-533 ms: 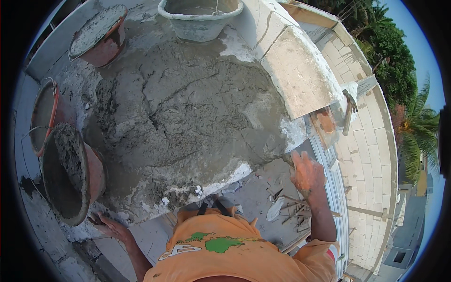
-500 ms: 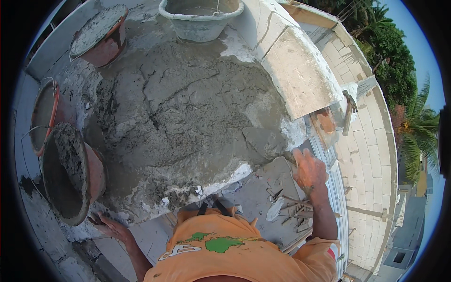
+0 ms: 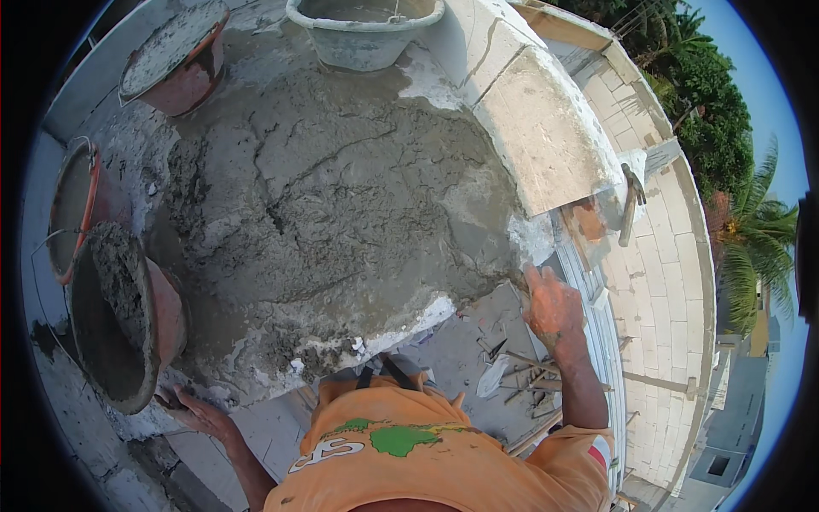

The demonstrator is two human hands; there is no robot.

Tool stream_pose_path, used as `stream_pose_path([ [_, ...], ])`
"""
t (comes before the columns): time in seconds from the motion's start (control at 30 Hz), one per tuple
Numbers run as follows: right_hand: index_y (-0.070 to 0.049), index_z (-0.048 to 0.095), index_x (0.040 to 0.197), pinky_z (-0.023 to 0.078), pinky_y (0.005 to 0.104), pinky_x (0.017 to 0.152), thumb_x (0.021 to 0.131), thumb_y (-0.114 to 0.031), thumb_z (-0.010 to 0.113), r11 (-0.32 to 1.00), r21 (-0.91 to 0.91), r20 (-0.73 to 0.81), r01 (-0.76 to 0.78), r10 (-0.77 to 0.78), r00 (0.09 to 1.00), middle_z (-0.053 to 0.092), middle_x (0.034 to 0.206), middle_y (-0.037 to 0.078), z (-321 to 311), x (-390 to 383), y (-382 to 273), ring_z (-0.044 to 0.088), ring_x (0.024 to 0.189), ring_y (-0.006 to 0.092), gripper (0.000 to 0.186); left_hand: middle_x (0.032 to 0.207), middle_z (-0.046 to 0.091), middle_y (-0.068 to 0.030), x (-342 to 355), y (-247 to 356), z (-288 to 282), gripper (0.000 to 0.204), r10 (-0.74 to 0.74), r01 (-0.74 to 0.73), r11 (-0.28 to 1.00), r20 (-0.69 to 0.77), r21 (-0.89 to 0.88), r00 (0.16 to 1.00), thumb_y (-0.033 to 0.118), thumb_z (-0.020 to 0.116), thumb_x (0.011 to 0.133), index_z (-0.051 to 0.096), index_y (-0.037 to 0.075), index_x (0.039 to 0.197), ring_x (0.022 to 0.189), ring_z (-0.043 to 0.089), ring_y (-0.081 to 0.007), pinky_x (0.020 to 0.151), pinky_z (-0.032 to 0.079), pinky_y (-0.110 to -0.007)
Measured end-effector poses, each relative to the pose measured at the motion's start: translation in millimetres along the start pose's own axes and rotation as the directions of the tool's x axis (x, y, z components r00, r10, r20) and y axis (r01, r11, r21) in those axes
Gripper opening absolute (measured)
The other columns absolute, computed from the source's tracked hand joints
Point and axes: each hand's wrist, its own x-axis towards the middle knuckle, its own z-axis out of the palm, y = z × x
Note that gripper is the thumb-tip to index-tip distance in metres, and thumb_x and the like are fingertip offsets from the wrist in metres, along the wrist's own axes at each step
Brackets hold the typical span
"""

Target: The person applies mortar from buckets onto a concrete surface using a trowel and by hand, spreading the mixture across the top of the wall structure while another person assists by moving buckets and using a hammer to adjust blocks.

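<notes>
Fingers: those of the right hand (image 3: 553, 305) are curled shut around a tool, probably a trowel, whose blade is hidden where it meets the right edge of the mortar heap (image 3: 333, 213). Fingers of the left hand (image 3: 194, 411) are spread open, resting on the platform (image 3: 444, 337) at its near left corner, holding nothing.

Mortar heap: grey, wet, cracked across the top, covering most of the platform; a pale crust runs along its near edge.

Tubs: one part-filled tub (image 3: 115, 320) tilted against the left edge, just beside the left hand; a second (image 3: 72, 209) behind it; a red one (image 3: 175, 60) at the far left corner; a grey basin (image 3: 365, 30) at the far edge.

Block wall (image 3: 546, 128): along the right side; hammer (image 3: 630, 213) resting past it.

Handling note: the work seems to be cutting into the heap's edge. Judged best done with the blade kept low and flat, drawn toward the body in shallow slices, the left hand braced so weight stays off the mix.
</notes>
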Motion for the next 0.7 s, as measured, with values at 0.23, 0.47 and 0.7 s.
stream_pose_path([
  [0.23,-0.006,0.052,0.119,0.056,0.0428,0.069,0.071,-0.007,0.073,0.999,-0.013,-0.077,-0.039,0.038,0.996,0.058,0.095,0.016,-19,-3,0,0.068,0.083,0.0356,0.053,0.147,0.038,-0.0299,0,2,-3,0.07,-0.024,0.024,1.0,-0.021,0.011,1.0,0.037,0.053,0.101,0.026,-0.006,0.149,0.134,0.044,-0.0363,0.109,0.039,-0.045],
  [0.47,-0.004,0.051,0.113,0.056,0.0426,0.068,0.075,-0.008,0.071,0.988,-0.026,-0.062,0.152,-0.153,0.986,0.059,0.096,0.017,-27,15,-37,0.069,0.082,0.0336,0.043,0.146,0.04,-0.0297,-1,-1,-1,0.069,0.034,-0.034,0.999,-0.004,0.028,0.999,0.035,0.052,0.102,0.025,-0.005,0.15,0.133,0.045,-0.0359,0.109,0.039,-0.045],
  [0.7,-0.003,0.051,0.106,0.055,0.044,0.067,0.078,-0.008,0.066,0.998,-0.061,-0.178,0.032,-0.043,0.983,0.06,0.091,0.02,-21,56,-7,0.069,0.081,0.0356,0.031,0.145,0.041,-0.0291,-2,-3,-1,0.068,0.021,-0.02,0.999,-0.032,0.025,0.999,0.034,0.051,0.102,0.024,-0.007,0.15,0.132,0.046,-0.0352,0.109,0.038,-0.043],
])
